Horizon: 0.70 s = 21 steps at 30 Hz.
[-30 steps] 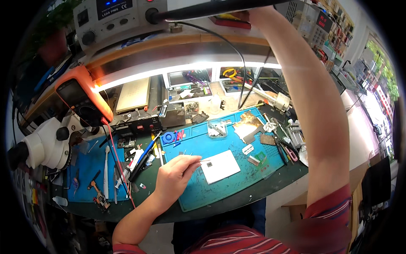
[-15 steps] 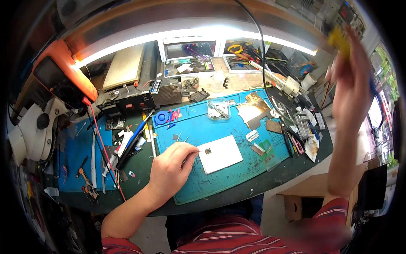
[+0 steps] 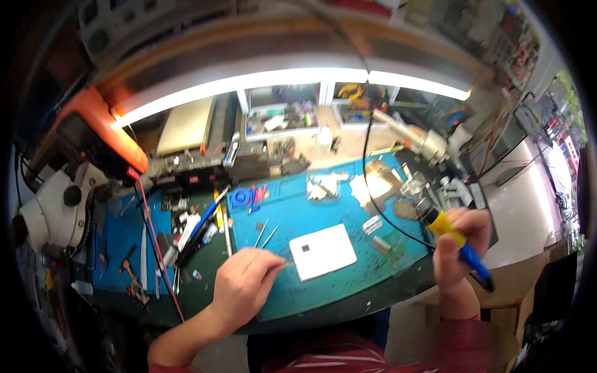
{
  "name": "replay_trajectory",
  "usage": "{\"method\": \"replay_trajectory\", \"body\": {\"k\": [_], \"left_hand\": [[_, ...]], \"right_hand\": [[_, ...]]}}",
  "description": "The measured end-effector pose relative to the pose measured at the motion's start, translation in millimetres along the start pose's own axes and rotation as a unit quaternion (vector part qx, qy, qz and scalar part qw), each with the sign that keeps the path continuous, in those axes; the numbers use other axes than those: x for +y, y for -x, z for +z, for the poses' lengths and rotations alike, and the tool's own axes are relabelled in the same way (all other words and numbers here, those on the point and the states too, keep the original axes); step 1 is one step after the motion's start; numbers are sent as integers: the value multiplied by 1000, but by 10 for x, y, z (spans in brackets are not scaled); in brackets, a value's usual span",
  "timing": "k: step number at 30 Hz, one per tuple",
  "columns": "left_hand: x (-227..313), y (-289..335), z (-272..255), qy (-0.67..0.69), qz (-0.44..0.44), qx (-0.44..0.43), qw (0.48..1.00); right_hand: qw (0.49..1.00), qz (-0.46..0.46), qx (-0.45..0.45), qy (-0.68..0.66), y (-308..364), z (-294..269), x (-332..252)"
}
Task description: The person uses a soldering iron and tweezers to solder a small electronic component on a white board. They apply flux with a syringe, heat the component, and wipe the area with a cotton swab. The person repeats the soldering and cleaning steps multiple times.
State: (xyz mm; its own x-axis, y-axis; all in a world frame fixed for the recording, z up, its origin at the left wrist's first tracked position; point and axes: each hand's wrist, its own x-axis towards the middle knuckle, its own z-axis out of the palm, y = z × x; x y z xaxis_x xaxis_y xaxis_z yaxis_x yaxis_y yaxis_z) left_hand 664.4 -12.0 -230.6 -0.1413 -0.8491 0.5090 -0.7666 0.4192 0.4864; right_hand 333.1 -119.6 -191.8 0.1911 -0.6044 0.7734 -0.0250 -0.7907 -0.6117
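My left hand [image 3: 245,283] is closed in a pinch beside the left edge of a white square block [image 3: 329,255]. A thin, short tip pokes out between its fingertips; the rest of that tool is hidden in the hand. A small dark chip [image 3: 305,248] lies on the block near its left side, apart from the tip. Over the right end of the bench, my right hand [image 3: 463,239] grips a hot-air gun [image 3: 449,230] with a yellow and blue handle. Its metal nozzle points up and left, away from the block.
Two thin tweezers-like tools [image 3: 266,236] lie on the blue mat [image 3: 292,211] behind the left hand. A clear box [image 3: 323,186] of small parts stands farther back. A black cable [image 3: 388,217] hangs across the right side. An orange multimeter [image 3: 102,133] stands left.
My right hand has come down from the upper right with the hot-air gun. My left hand's tip has moved off the chip, toward me. The whole view has tilted upward.
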Motion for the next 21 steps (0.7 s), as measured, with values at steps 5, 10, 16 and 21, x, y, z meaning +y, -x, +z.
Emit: {"method": "replay_trajectory", "body": {"k": [5, 10, 16, 21], "left_hand": [[78, 161, -20, 96, -77, -35, 992], [118, 325, -39, 68, -78, -2, 995], [28, 454, 57, 28, -36, 72, 996], [37, 432, 128, 37, -16, 57, 998]], "right_hand": [[982, 10, 187, 21, -1329, -161, -274], [980, 25, 114, 160, -2527, 148, -225], [872, -224, 69, 430, -3503, 291, 318], [870, -67, 11, 488, -4026, 412, 891]]}}
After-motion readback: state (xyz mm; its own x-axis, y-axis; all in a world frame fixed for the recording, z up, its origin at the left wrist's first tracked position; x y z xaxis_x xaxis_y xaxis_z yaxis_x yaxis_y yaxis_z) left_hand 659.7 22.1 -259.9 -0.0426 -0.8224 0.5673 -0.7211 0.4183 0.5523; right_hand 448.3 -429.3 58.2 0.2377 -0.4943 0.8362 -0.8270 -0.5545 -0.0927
